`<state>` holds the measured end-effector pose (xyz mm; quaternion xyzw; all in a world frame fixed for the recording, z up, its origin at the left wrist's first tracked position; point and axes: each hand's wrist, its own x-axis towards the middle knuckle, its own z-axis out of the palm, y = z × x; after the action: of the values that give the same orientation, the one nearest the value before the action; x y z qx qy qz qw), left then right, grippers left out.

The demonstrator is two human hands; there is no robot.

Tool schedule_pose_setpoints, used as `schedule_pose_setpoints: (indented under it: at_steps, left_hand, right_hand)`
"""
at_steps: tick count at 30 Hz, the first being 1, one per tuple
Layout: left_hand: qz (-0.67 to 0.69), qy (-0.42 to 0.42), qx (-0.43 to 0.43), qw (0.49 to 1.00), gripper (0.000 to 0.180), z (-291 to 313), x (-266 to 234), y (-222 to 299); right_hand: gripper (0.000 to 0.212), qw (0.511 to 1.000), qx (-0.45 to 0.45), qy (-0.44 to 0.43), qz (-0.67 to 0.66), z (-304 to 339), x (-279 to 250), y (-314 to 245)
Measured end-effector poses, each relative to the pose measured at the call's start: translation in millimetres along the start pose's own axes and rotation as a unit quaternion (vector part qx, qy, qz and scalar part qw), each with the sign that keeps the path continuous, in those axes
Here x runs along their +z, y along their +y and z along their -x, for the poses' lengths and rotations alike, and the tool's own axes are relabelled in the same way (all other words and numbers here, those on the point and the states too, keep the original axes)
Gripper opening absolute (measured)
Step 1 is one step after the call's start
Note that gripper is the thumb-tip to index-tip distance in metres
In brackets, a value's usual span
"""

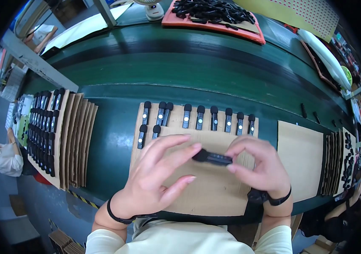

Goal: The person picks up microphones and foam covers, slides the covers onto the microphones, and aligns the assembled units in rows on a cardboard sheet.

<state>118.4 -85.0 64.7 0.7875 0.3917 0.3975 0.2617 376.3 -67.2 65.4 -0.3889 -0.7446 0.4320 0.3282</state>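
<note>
Between the thumb and fingers of my right hand (260,165) is a small black microphone (214,158) with a round foam tip, held sideways with the tip toward the left. My left hand (157,171) has its fingers spread, its index fingertip beside the foam tip; whether they touch I cannot tell. Beneath both hands lies a cardboard sheet (208,192). Along its far edge, several similar microphones (200,117) lie in a row, foam tips pointing away from me. Two more, including one microphone (142,136), form a second row at the left, partly behind my left hand.
At left stands a stack of cardboard sheets (76,144) with rows of microphones. Another cardboard sheet (300,161) lies to the right, before more stacked sheets (332,163). A red tray (214,25) of black parts sits beyond the green bench (167,63). People work at both sides.
</note>
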Motion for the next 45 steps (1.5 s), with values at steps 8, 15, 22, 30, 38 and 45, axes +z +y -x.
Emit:
schedule_pose_setpoints:
  at_steps: [8,15,22,30,38,45]
  left_hand:
    - [0.052,-0.041,0.008,0.998,0.035,7.9,9.4,-3.6]
    - [0.109,-0.015,-0.054,0.992,0.030,5.4,18.3,2.6]
    - [0.069,0.003,0.029,0.997,0.034,4.2,22.3,-2.3]
    - [0.032,0.002,0.079,0.996,0.029,3.5,21.7,-2.9]
    - [0.007,0.004,0.081,0.997,0.028,2.9,24.9,2.9]
    - [0.002,-0.017,0.064,0.998,0.031,6.7,38.9,-3.1]
  right_hand:
    - [0.019,0.992,0.035,0.001,-0.119,12.9,9.0,-1.9]
    - [0.026,0.997,-0.017,0.026,-0.075,12.6,13.1,3.1]
    - [0.029,0.996,-0.065,0.031,-0.047,14.3,18.8,6.6]
    - [0.031,0.996,-0.067,0.025,-0.059,14.2,21.1,7.0]
    - [0.029,0.995,-0.083,0.043,-0.034,13.3,22.0,6.6]
    - [0.025,0.990,-0.128,0.046,0.026,14.1,27.7,-0.5]
